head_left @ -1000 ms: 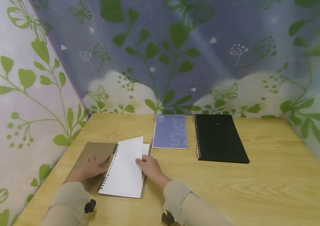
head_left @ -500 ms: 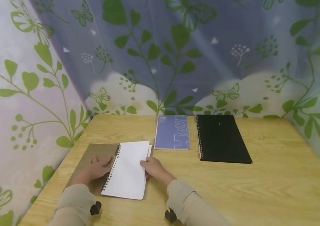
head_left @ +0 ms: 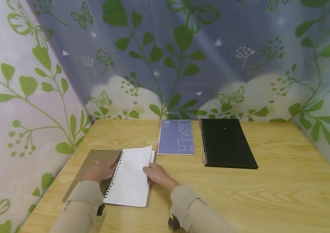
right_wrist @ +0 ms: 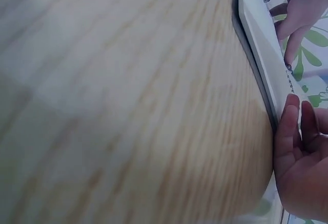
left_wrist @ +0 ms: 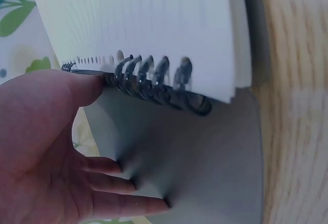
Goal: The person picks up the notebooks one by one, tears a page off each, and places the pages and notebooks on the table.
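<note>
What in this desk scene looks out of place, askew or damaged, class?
Little stands out. The open spiral notebook lies at a slant to the table edge, while the blue notebook and black notebook lie straighter. Its top page lifts at the far corner by the right hand. The left hand presses the brown cover. Nothing looks torn.

We count three spiral notebooks on one wooden table (head_left: 269,194): an open brown notebook (head_left: 130,178), a closed blue notebook (head_left: 176,137) and a closed black notebook (head_left: 226,142). We see two hands, the left hand (head_left: 100,170) and the right hand (head_left: 157,173).
</note>
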A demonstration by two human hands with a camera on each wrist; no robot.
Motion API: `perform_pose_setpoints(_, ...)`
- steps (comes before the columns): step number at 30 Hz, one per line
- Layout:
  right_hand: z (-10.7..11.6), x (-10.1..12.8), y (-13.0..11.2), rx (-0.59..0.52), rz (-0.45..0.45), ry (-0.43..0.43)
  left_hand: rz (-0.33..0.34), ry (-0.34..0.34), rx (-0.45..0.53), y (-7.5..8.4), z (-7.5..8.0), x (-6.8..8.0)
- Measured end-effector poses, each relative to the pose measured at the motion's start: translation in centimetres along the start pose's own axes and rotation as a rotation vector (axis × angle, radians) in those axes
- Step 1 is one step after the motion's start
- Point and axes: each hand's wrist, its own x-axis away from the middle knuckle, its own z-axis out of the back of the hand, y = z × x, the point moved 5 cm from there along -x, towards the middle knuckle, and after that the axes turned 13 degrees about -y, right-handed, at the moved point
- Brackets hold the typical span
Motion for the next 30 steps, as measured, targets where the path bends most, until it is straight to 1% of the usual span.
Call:
perform_pose_setpoints(3, -0.24, -0.09, 0.04, -0.004, 0.008, -0.006, 0.037, -0.036, 0.035, -0.21, -0.07, 0.16)
perform_pose_setpoints(8, -0.24, -0.25, -0.03, 0.015, 0.024, 0.0, 0.059, -0.054, 0.066, -0.4, -0.15, 0.11)
perform_pose_setpoints(11, -0.19, -0.23, -0.04, 0.02, 0.026, 0.004, 0.056, -0.053, 0.059, -0.38, -0.13, 0.17)
perform_pose_setpoints(16, -0.26, -0.09, 0.3, -0.003, 0.012, 0.0, 0.035, -0.05, 0.017, -0.3, -0.11, 0.08)
perform_pose_setpoints(20, -0.25, 0.1, 0.42, 0.008, 0.011, -0.005, 0.031, -0.044, -0.006, -0.1, -0.09, -0.06)
perform_pose_setpoints(25, -0.17, 0.28, 0.45, 0.03, 0.019, -0.013, 0.045, -0.042, -0.006, 0.08, 0.01, -0.1)
perform_pose_setpoints(30, -0.23, 0.58, 0.49, 0.033, 0.035, -0.026, 0.053, -0.054, 0.016, -0.31, -0.08, -0.09)
